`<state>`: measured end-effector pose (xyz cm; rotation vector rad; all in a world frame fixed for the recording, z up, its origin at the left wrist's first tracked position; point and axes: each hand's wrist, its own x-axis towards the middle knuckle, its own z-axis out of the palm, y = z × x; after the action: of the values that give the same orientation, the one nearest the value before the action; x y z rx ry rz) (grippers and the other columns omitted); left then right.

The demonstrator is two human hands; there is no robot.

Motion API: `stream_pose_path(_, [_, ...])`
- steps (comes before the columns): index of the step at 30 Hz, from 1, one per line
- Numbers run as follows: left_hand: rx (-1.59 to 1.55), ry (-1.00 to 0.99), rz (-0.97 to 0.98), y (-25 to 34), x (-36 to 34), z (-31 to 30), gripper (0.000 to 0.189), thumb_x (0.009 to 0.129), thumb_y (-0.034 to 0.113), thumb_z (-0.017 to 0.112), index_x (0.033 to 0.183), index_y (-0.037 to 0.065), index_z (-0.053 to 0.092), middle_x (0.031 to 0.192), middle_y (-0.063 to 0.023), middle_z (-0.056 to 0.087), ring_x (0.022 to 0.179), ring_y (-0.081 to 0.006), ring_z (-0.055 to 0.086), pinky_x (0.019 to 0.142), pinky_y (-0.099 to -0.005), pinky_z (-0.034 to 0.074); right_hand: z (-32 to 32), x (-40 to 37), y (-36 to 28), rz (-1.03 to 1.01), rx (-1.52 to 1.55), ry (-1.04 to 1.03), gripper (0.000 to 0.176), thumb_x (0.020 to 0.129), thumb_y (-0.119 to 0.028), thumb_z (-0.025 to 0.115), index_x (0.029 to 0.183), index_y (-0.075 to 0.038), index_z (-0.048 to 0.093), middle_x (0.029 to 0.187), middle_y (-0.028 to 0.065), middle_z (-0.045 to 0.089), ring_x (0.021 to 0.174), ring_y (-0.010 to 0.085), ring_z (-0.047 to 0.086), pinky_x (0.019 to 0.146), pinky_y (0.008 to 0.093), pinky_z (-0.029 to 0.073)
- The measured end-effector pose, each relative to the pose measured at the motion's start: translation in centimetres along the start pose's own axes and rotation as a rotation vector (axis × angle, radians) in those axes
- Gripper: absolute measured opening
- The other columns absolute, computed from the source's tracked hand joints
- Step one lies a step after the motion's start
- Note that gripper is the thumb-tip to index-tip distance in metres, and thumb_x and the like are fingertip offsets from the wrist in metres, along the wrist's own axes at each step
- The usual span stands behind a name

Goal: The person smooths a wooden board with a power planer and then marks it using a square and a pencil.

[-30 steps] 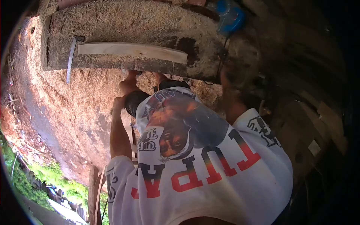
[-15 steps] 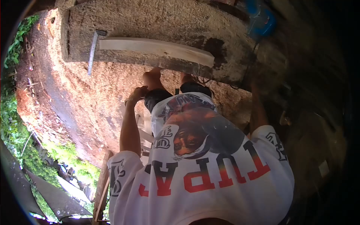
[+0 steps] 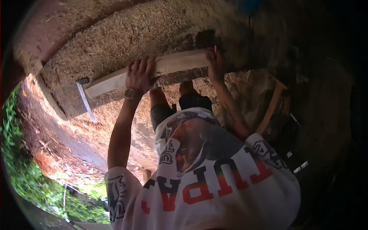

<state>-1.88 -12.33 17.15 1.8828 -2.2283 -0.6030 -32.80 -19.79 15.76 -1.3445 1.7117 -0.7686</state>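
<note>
A pale wooden plank (image 3: 180, 62) lies along the near edge of the workbench. Across its middle is my left hand (image 3: 141, 74), a watch on the wrist, with the fingers over the wood and the thumb at its near side. My right hand (image 3: 216, 66) is closed at the plank's right end, and a thin orange stick like a pencil (image 3: 215, 48) pokes up from its fingers. A try square (image 3: 86, 100) rests by the plank's left end, its metal blade hanging past the bench edge.
Sawdust covers much of the workbench (image 3: 103, 48), with a dark patch (image 3: 206, 38) behind the plank's right end. A wooden beam (image 3: 271, 107) slants at the right. A blue object (image 3: 251, 5) is at the top. My legs are under the bench edge.
Both hands have come up from beside my body onto the plank. The orange stick now shows at my right hand. The view has shifted and turned, so bench and plank look tilted.
</note>
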Motion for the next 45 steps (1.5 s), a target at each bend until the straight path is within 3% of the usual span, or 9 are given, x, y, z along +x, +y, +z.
stream_pose_path(4, [0.063, -0.113, -0.012, -1.2, 1.0, 1.2, 0.082, 0.075, 0.057, 0.08, 0.137, 0.009, 0.058, 0.116, -0.0101, 0.065, 0.109, -0.0312, 0.06, 0.092, -0.0475, 0.046, 1.6, 0.7, 2.0, -0.102, -0.041, -0.032, 0.034, 0.1, -0.033, 0.067, 0.113, -0.002, 0.062, 0.106, 0.0112, 0.064, 0.1, 0.0221, 0.063, 0.089, 0.0375, 0.05])
stream_pose_path(13, [0.087, -0.001, -0.002, 0.4, 0.3, 1.5, 0.073, 0.063, 0.041, 0.092, 0.123, 0.014, 0.062, 0.108, -0.0063, 0.066, 0.105, -0.0307, 0.063, 0.088, -0.0463, 0.048, 2.3, -1.2, 4.2, -0.112, 0.243, 0.059, 0.024, 0.102, -0.021, 0.062, 0.117, -0.003, 0.066, 0.121, 0.0095, 0.069, 0.111, 0.0183, 0.064, 0.098, 0.0332, 0.049])
stream_pose_path(22, [0.125, 0.122, 0.151, -0.8, 0.9, 2.7, 0.067, 0.073, 0.055, 0.087, 0.116, 0.009, 0.064, 0.095, -0.01, 0.067, 0.088, -0.0323, 0.067, 0.076, -0.046, 0.054, 0.6, 0.6, 9.1, -0.105, 0.672, 0.027, 0.07, 0.105, -0.068, 0.035, 0.114, -0.008, 0.07, 0.109, 0.0029, 0.073, 0.096, 0.0126, 0.067, 0.08, 0.0308, 0.052])
stream_pose_path(26, [-0.057, -0.053, 0.151, -2.1, 0.0, -1.1, 0.069, 0.076, 0.055, 0.088, 0.114, 0.002, 0.065, 0.093, -0.0158, 0.068, 0.081, -0.0354, 0.066, 0.072, -0.0443, 0.055, -1.5, -0.3, 12.1, -0.335, 0.031, 0.785, 0.037, 0.104, -0.036, 0.064, 0.085, -0.005, 0.063, 0.07, 0.006, 0.057, 0.064, 0.0197, 0.059, 0.055, 0.0379, 0.046])
stream_pose_path(31, [-0.212, -0.067, 0.016, -4.6, -5.3, -6.0, 0.081, 0.067, 0.044, 0.097, 0.123, -0.001, 0.06, 0.098, -0.0151, 0.067, 0.086, -0.0326, 0.067, 0.078, -0.0454, 0.055, -3.5, -1.7, 13.3, -0.391, -0.431, 0.715, 0.016, 0.09, -0.019, 0.071, 0.086, -0.007, 0.061, 0.084, 0.0132, 0.056, 0.071, 0.0362, 0.054, 0.064, 0.0488, 0.045])
stream_pose_path(35, [-0.019, -0.076, 0.095, -2.7, -7.5, -11.4, 0.065, 0.072, 0.031, 0.084, 0.125, 0.0, 0.064, 0.119, -0.0196, 0.07, 0.109, -0.0369, 0.07, 0.095, -0.0462, 0.055, -4.2, -2.0, 11.0, -0.394, -0.437, 0.735, 0.011, 0.089, -0.014, 0.07, 0.089, -0.007, 0.062, 0.091, 0.0147, 0.06, 0.08, 0.0363, 0.059, 0.067, 0.0497, 0.049])
stream_pose_path(36, [-0.095, -0.148, -0.038, -2.9, -8.3, -12.6, 0.061, 0.077, 0.028, 0.084, 0.127, 0.0, 0.063, 0.122, -0.0194, 0.07, 0.113, -0.0369, 0.069, 0.098, -0.0464, 0.054, -2.5, -1.3, 14.6, -0.443, -0.546, 0.793, 0.025, 0.096, -0.036, 0.07, 0.107, -0.013, 0.072, 0.103, 0.0073, 0.072, 0.091, 0.0272, 0.07, 0.074, 0.0398, 0.057])
stream_pose_path(38, [0.019, -0.108, -0.056, -3.3, -10.3, -14.4, 0.065, 0.077, 0.034, 0.088, 0.128, 0.001, 0.064, 0.126, -0.0178, 0.069, 0.111, -0.035, 0.069, 0.096, -0.0458, 0.053, -1.9, -1.7, 14.5, -0.366, -0.44, 0.78, 0.015, 0.089, -0.019, 0.075, 0.102, -0.014, 0.071, 0.101, 0.0108, 0.07, 0.092, 0.0348, 0.068, 0.077, 0.0428, 0.058])
stream_pose_path(45, [-0.105, 0.035, -0.11, -2.2, -14.0, -19.3, 0.061, 0.08, 0.031, 0.085, 0.128, 0.001, 0.064, 0.128, -0.0178, 0.068, 0.115, -0.0336, 0.067, 0.099, -0.0446, 0.053, -2.0, -1.8, 14.4, -0.307, -0.532, 0.683, 0.015, 0.094, -0.024, 0.067, 0.104, -0.013, 0.068, 0.097, 0.011, 0.066, 0.091, 0.0368, 0.066, 0.074, 0.0465, 0.056])
